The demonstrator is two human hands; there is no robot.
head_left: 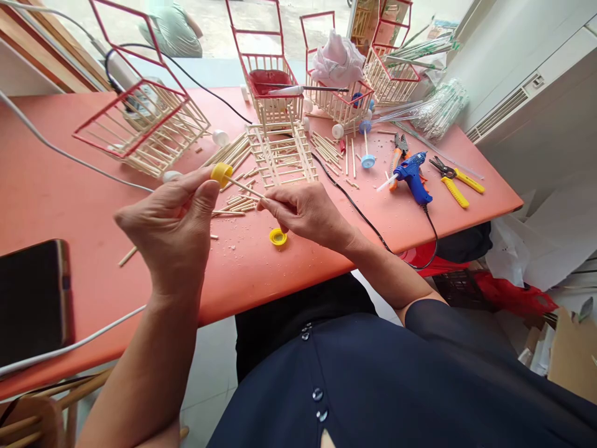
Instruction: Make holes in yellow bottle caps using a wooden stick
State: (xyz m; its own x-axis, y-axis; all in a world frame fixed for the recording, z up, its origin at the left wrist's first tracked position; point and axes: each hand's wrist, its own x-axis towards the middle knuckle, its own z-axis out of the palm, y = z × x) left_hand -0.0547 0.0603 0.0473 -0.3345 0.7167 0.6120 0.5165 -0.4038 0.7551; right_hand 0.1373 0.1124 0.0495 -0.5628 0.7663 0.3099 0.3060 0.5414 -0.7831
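Note:
Between the thumb and fingers of my left hand [175,218] is a yellow bottle cap [222,175], its open side turned to the right. A thin wooden stick [245,186] runs from inside the cap to my right hand [303,214], whose fingers pinch its other end. Whether the stick is fixed to the cap I cannot tell. Below my right hand, a second yellow cap [278,237] lies on the table. Just behind the hands stands a small frame of wooden sticks [282,155], with loose sticks [237,204] around it.
Several stick-built carts with red-edged baskets [144,124] stand along the back. A blue glue gun [413,177], yellow-handled pliers [454,180] and orange-handled pliers [400,152] lie on the right. A black cord [354,208] crosses the red table [261,274]. A phone [32,298] rests at left.

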